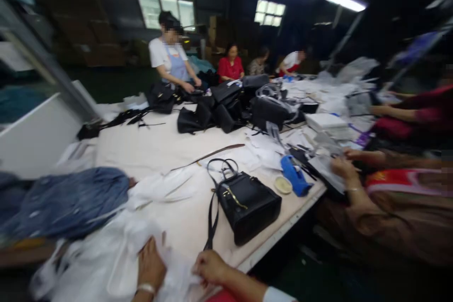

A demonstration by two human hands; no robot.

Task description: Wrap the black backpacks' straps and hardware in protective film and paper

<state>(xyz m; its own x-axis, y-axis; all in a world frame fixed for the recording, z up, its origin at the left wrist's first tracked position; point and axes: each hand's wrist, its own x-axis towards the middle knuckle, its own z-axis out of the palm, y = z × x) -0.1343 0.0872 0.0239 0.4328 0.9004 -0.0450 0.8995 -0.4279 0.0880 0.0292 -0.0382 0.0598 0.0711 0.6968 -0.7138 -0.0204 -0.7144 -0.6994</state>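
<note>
My left hand [152, 264] is at the bottom, its fingers closed on a thin, translucent white plastic bag [177, 264] from a crumpled pile. My right hand [212, 266] is curled at the other side of that plastic, its fingertips pinched at the edge. Some blur hides the exact grip. Just beyond my right hand lies a black handbag [253, 205] with gold-coloured zip and fittings. Its long black strap [211, 219] runs down toward my right knuckles; whether they touch I cannot tell.
Blue denim cloth [78, 200] lies at the left. Right of the handbag are a blue tape dispenser [295, 175] and a pale round disc [283, 185]. Black bags [230, 99] are heaped farther back. A co-worker's hands [345, 167] handle material at the right edge; several other people stand around the table.
</note>
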